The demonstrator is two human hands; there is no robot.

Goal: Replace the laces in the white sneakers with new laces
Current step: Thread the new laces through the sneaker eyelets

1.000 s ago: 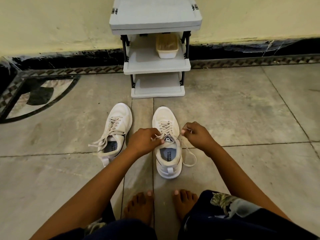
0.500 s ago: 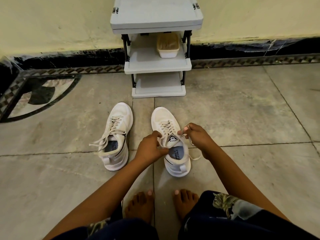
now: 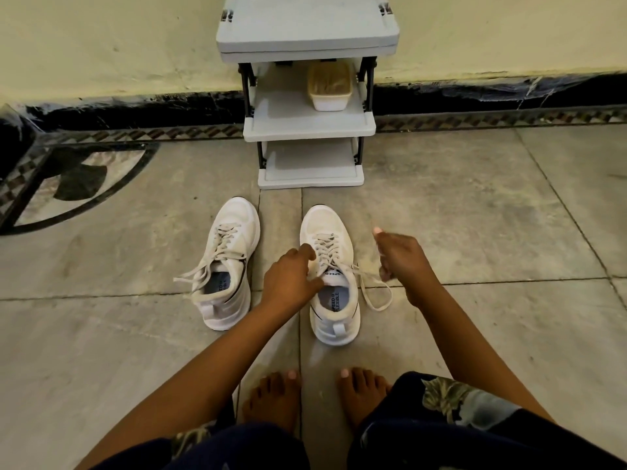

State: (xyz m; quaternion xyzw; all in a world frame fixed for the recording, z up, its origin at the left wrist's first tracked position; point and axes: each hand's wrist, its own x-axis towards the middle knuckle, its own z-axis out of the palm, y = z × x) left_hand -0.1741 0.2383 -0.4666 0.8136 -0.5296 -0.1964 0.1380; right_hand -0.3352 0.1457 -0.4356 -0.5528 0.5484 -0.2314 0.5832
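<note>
Two white sneakers stand on the floor, toes pointing away from me. The left sneaker (image 3: 237, 228) has its laces untied and trailing out to the left. My left hand (image 3: 290, 276) grips the right sneaker (image 3: 324, 225) at its left side, thumb by the tongue and fingertips at the lacing. My right hand (image 3: 402, 259) is raised just right of that shoe and is motion-blurred. It appears to pinch one end of the shoe's lace (image 3: 376, 301), which runs from the top eyelets toward it and loops down onto the floor.
A grey three-tier shoe rack (image 3: 308, 127) stands against the wall beyond the shoes, with a plastic container (image 3: 329, 88) on its middle shelf. My bare feet (image 3: 274, 398) rest on the tiled floor just behind the shoes.
My right hand has swung out to the right, drawing the lace away from the shoe. My left hand has shifted from the lace to the shoe's left side. The right sneaker has straightened.
</note>
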